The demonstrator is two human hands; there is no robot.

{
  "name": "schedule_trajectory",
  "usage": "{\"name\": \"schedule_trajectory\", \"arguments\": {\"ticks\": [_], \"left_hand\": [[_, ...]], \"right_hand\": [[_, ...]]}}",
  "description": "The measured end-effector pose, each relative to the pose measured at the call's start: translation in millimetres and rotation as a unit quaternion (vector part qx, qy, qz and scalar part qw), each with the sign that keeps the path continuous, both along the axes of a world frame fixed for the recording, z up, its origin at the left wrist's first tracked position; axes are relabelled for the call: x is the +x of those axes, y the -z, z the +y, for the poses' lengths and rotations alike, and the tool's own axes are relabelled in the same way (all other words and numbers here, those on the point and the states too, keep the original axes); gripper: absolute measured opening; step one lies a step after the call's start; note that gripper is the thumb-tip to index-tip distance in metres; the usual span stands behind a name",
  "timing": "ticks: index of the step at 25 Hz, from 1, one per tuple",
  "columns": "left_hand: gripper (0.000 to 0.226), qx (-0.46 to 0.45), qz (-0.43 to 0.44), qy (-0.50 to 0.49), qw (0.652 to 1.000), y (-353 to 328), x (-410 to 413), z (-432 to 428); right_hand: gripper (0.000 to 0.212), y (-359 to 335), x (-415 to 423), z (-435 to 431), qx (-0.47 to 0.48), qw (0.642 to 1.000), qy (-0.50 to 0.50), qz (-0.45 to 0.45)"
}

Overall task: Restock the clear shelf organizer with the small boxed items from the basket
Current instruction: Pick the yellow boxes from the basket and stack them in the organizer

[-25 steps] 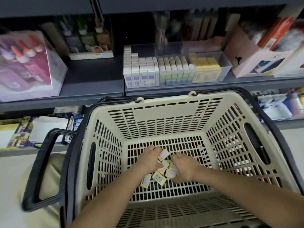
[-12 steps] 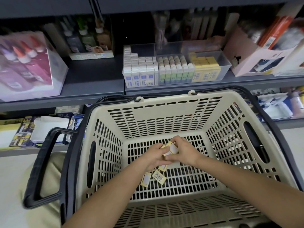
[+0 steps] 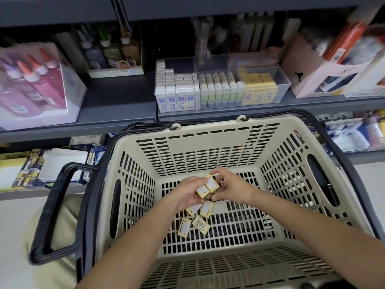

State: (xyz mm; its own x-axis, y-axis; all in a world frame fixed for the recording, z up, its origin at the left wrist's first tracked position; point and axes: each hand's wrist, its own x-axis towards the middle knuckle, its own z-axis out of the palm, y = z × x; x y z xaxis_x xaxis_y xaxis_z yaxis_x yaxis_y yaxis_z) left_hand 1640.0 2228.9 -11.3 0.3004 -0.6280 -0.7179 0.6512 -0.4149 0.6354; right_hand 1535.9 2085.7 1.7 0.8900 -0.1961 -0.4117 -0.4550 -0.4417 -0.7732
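Two yellow boxes (image 3: pixel 207 187) sit side by side between my left hand (image 3: pixel 187 193) and right hand (image 3: pixel 232 187), both hands' fingers curled round them, long axes roughly 11-to-5 o'clock. Four loose boxes (image 3: pixel 201 224) lie on the basket (image 3: pixel 208 147) floor at 6 o'clock, nearer my left hand. The organizer (image 3: pixel 282 79) stands at 12 o'clock. I can't read the labels; one barcode shows.
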Motion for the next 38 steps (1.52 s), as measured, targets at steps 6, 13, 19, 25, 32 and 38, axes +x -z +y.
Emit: {"name": "schedule_trajectory", "arguments": {"ticks": [6,13,19,25,32,38], "left_hand": [[0.025,0.011,0.009,0.042,0.999,-3.8,5.1,1.4],[0.029,0.016,0.070,-0.053,0.996,-0.8,10.0,-0.7],[0.029,0.025,0.005,-0.011,1.000,0.7,8.8,2.4],[0.057,-0.013,0.041,-0.018,0.999,0.9,10.6,-1.8],[0.037,-0.021,0.062,0.036,0.997,1.7,2.7,-2.4],[0.037,0.023,0.023,-0.169,0.985,11.0,31.5,17.5]], "right_hand": [[0.046,-7.0,-5.0,0.4,-0.259,0.940,-0.179,-0.134],[0.026,-9.2,3.1,-8.4,-0.210,0.966,-0.068,-0.135],[0.014,-7.5,6.2,-8.9,-0.050,0.996,0.044,-0.058],[0.015,-11.8,9.3,-3.8,0.060,0.996,0.041,-0.045],[0.018,2.3,10.8,-0.1,0.049,0.996,0.066,-0.040],[0.037,27.8,24.2,3.0,-0.135,0.988,-0.049,0.061]]}}
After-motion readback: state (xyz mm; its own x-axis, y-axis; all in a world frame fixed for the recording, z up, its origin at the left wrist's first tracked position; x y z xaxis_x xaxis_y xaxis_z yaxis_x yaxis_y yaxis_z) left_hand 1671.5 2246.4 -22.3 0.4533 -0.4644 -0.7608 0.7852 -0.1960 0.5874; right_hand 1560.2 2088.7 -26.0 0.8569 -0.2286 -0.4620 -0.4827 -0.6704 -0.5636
